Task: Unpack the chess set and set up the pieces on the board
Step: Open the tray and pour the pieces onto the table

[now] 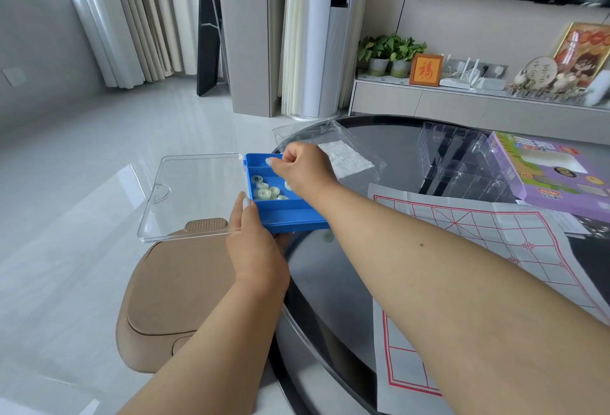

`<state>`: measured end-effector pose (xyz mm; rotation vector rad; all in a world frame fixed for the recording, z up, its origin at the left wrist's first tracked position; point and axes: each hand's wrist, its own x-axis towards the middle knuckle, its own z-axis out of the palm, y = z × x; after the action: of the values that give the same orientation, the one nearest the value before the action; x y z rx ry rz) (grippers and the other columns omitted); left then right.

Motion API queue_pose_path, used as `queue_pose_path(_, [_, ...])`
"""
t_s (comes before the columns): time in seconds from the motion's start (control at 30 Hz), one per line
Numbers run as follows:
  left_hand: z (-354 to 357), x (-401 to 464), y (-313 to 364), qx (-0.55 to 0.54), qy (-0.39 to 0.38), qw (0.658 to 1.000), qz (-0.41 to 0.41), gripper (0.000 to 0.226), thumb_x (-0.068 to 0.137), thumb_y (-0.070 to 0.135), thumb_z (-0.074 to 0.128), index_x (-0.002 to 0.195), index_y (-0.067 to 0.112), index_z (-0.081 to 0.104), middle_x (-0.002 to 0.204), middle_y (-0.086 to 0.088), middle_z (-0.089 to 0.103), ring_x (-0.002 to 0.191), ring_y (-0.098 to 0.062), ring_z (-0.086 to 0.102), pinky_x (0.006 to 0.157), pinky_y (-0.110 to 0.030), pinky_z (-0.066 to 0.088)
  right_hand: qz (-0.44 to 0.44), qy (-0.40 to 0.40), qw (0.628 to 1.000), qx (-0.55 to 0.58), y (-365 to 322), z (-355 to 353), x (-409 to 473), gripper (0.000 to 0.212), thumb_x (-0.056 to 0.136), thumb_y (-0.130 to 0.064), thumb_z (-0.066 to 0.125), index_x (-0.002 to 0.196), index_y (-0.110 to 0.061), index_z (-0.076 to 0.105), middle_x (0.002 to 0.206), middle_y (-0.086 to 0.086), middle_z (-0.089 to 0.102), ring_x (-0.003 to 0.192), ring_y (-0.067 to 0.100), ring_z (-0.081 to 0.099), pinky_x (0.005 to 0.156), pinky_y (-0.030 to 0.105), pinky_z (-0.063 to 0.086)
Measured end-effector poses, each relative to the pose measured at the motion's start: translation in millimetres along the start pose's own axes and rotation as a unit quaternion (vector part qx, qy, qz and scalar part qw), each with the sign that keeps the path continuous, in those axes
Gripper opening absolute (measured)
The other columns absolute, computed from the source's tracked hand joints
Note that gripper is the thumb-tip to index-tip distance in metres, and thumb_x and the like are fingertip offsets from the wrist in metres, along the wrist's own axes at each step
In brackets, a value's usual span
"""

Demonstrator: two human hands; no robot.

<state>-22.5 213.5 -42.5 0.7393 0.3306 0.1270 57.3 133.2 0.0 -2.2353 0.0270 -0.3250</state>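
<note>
A blue compartment box (284, 215) hangs over the left edge of the round dark table (333, 299), its clear lid (191, 193) swung open to the left. My left hand (255, 243) grips the box's near left corner, thumb on the rim. Several pale round chess pieces (267, 191) lie in the middle compartment. My right hand (302, 168) reaches into the box with curled fingers; what it pinches is hidden, though one pale piece shows under its palm. A white paper board with red grid lines (478, 243) lies on the table to the right.
A tan stool (178, 295) stands on the floor below the lid. A clear plastic bag with folded white paper (350, 158) lies behind the box. A clear plastic tray (462, 163) and a purple game box (558, 173) sit at the table's far right.
</note>
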Motion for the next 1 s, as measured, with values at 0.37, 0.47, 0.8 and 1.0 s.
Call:
queue_pose_path(0.37, [-2.0, 10.8, 6.1, -0.049, 0.063, 0.997, 0.021, 0.033, 0.097, 0.024, 0.046, 0.129, 0.023, 0.054, 0.123, -0.002, 0.061, 0.105, -0.021, 0.065, 0.080, -0.042, 0.057, 0.059, 0.182, 0.979, 0.069, 43.0, -45.8, 2.9, 0.038, 0.083, -0.022, 0.063, 0.054, -0.019, 0.038, 0.050, -0.007, 0.040, 0.052, 0.011, 0.036, 0.053, 0.025, 0.032])
queue_pose_path(0.47, [-3.2, 12.5, 6.1, -0.059, 0.080, 0.995, 0.029, 0.032, 0.097, 0.027, 0.048, 0.128, 0.022, 0.055, 0.117, 0.000, 0.064, 0.101, -0.020, 0.066, 0.076, -0.039, 0.059, 0.040, 0.092, 0.994, -0.032, 69.4, -36.6, -6.3, 0.031, 0.080, -0.020, 0.059, 0.056, -0.018, 0.040, 0.054, -0.006, 0.042, 0.055, 0.014, 0.039, 0.053, 0.026, 0.032])
queue_pose_path(0.8, [-6.1, 18.6, 2.0, -0.074, 0.112, 0.991, 0.030, 0.032, 0.095, 0.028, 0.053, 0.126, 0.022, 0.056, 0.112, 0.002, 0.064, 0.101, -0.019, 0.066, 0.078, -0.041, 0.058, 0.015, -0.079, 0.980, -0.183, 78.0, -24.8, -12.0, 0.025, 0.085, -0.032, 0.059, 0.067, -0.020, 0.048, 0.069, -0.001, 0.054, 0.065, 0.019, 0.047, 0.058, 0.028, 0.037])
queue_pose_path(1.0, [-6.7, 19.4, 1.0, -0.069, 0.115, 0.991, 0.028, 0.030, 0.094, 0.028, 0.054, 0.124, 0.024, 0.057, 0.111, 0.003, 0.065, 0.100, -0.018, 0.066, 0.074, -0.038, 0.059, 0.017, -0.069, 0.990, -0.123, 80.6, -26.5, -13.6, 0.015, 0.081, -0.026, 0.066, 0.070, -0.019, 0.058, 0.074, 0.002, 0.061, 0.070, 0.019, 0.054, 0.061, 0.025, 0.041])
